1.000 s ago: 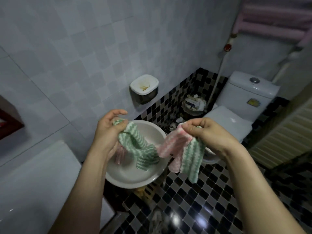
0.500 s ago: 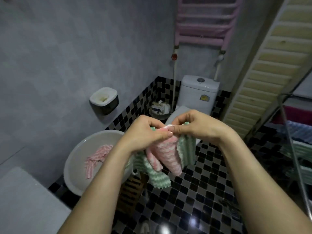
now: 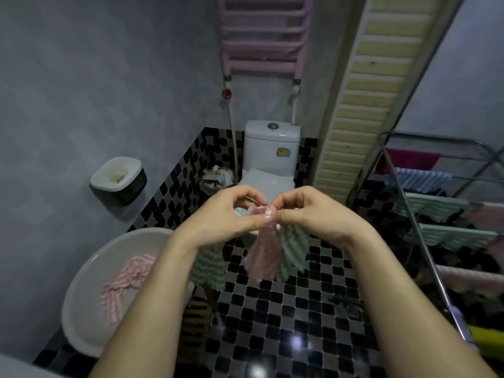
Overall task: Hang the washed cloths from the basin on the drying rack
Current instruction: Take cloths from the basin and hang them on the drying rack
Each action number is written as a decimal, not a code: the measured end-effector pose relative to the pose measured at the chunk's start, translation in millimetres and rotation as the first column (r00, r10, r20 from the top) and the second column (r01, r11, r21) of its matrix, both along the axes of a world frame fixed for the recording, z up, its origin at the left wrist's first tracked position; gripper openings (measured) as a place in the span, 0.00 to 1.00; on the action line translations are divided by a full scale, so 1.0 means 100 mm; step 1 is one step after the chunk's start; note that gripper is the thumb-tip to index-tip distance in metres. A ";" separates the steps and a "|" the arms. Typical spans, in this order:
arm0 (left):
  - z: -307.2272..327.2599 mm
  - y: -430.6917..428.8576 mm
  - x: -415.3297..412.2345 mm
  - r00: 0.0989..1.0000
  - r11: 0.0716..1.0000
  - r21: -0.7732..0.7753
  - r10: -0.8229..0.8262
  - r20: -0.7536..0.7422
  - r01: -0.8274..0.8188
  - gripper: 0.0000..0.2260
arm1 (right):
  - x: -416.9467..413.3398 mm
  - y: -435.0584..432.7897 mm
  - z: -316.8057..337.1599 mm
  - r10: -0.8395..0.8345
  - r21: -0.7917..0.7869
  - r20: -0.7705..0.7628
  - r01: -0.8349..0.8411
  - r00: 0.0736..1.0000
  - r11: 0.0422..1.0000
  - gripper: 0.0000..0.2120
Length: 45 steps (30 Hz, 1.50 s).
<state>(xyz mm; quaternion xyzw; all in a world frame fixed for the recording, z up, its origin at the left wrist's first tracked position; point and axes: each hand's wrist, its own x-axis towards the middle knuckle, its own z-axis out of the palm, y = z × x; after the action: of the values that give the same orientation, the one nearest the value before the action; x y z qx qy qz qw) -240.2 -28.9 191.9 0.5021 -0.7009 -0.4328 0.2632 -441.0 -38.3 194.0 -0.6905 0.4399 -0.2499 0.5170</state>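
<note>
Pink-and-green striped cloth (image 3: 266, 255) hangs in mid-air over the chequered floor (image 3: 286, 309). Its top edge is pinched between the left hand (image 3: 223, 214) and the right hand (image 3: 313, 211), whose curled fingers meet on the fabric (thumbs nearly touching). A second, pink striped cloth (image 3: 128, 279) lies in the white basin (image 3: 81, 290) at lower left. The drying rack (image 3: 416, 227) stands at right, with several cloths draped over its rails.
</note>
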 end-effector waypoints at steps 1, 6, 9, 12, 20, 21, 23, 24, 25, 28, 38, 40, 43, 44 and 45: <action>-0.03 0.01 -0.02 0.997 0.997 0.065 -0.026 -0.067 0.030 0.13 | 0.02 0.02 0.00 -0.004 -0.009 -0.032 0.004 0.999 1.000 0.04; -0.14 0.00 -0.07 0.999 0.999 0.038 -0.022 -0.028 0.023 0.09 | 0.03 0.20 -0.03 -0.114 -0.040 -0.066 0.111 0.991 0.993 0.04; -0.17 -0.01 -0.06 0.996 0.999 -0.031 0.040 0.079 -0.038 0.08 | -0.05 0.31 -0.06 -0.220 0.020 0.107 0.219 0.970 0.976 0.05; -0.21 0.03 -0.10 0.998 0.995 0.068 -0.066 -0.016 0.067 0.16 | -0.17 0.45 -0.06 -0.247 0.102 0.257 0.228 0.934 0.968 0.13; -0.27 0.24 -0.45 0.901 0.961 0.208 -0.079 -0.426 0.182 0.04 | -0.25 0.73 -0.05 -0.403 0.192 0.382 0.355 0.832 0.915 0.18; -0.27 0.25 -0.49 0.876 0.957 0.212 -0.076 -0.477 0.198 0.03 | -0.30 0.79 -0.06 -0.431 0.186 0.370 0.389 0.823 0.902 0.18; -0.24 0.26 -0.57 0.843 0.956 0.186 -0.097 -0.530 0.227 0.04 | -0.42 0.90 -0.06 -0.471 0.147 0.320 0.448 0.822 0.882 0.19; -0.22 0.25 -0.59 0.842 0.964 0.154 -0.105 -0.529 0.217 0.05 | -0.47 0.95 -0.05 -0.482 0.120 0.277 0.468 0.831 0.876 0.18; -0.20 0.25 -0.64 0.842 0.971 0.114 -0.119 -0.526 0.208 0.06 | -0.55 1.02 -0.04 -0.494 0.096 0.230 0.486 0.838 0.869 0.17; -0.11 0.27 -0.81 0.851 0.987 -0.002 -0.142 -0.506 0.163 0.08 | -0.80 1.24 0.01 -0.513 0.045 0.065 0.511 0.856 0.858 0.10; -0.06 0.45 -1.66 0.856 0.977 -0.099 -0.211 -0.471 0.187 0.09 | -1.88 2.01 0.01 -0.750 0.027 -0.034 0.751 0.660 0.660 0.03; -0.11 0.56 -1.91 0.833 0.980 -0.043 -0.190 -0.519 0.196 0.10 | -2.10 2.20 0.01 -0.783 0.130 0.178 0.774 0.596 0.619 0.04; -0.16 0.79 -2.36 0.772 0.957 0.076 -0.179 -0.609 0.281 0.13 | -2.40 2.43 -0.05 -0.786 0.303 0.507 0.780 0.355 0.548 0.08; -0.18 0.84 -2.49 0.768 0.950 0.097 -0.177 -0.615 0.297 0.15 | -2.50 2.48 -0.07 -0.778 0.354 0.569 0.775 0.267 0.524 0.08; -0.20 0.91 -2.63 0.767 0.942 0.107 -0.189 -0.614 0.318 0.14 | -2.61 2.54 -0.09 -0.776 0.393 0.601 0.775 0.191 0.495 0.09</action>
<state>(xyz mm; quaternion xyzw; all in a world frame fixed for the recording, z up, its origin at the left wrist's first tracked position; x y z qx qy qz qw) -503.4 62.2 172.4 0.2652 -0.5960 -0.6694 0.3553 -702.2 216.0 184.7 -0.2139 0.4850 -0.7216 0.4454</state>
